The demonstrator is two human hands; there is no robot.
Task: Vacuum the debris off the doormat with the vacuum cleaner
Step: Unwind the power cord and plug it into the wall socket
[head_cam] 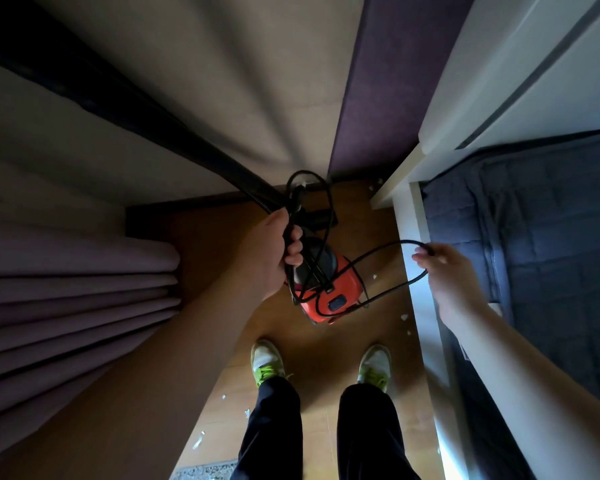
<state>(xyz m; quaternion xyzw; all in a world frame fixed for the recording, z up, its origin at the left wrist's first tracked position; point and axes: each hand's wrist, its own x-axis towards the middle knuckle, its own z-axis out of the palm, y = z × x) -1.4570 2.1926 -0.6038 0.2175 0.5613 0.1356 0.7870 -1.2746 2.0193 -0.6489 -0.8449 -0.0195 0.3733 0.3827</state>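
A red and black vacuum cleaner [329, 289] stands on the wooden floor just ahead of my feet. My left hand [274, 251] is closed around a bundle of its black power cord [329, 202] loops and the ribbed black hose [201, 150], which runs up to the upper left. My right hand [447, 271] pinches one loop of the cord and holds it out to the right. A speckled mat edge [205, 471] shows at the bottom of the frame, mostly cut off. Small white scraps [198, 439] lie on the floor.
Folded mauve curtains [70, 299] hang on the left. A white bed frame [413, 265] with a dark blue quilt [551, 254] runs along the right. A purple wall panel [388, 81] and pale wall close the far end. My shoes [267, 362] stand on the narrow floor strip.
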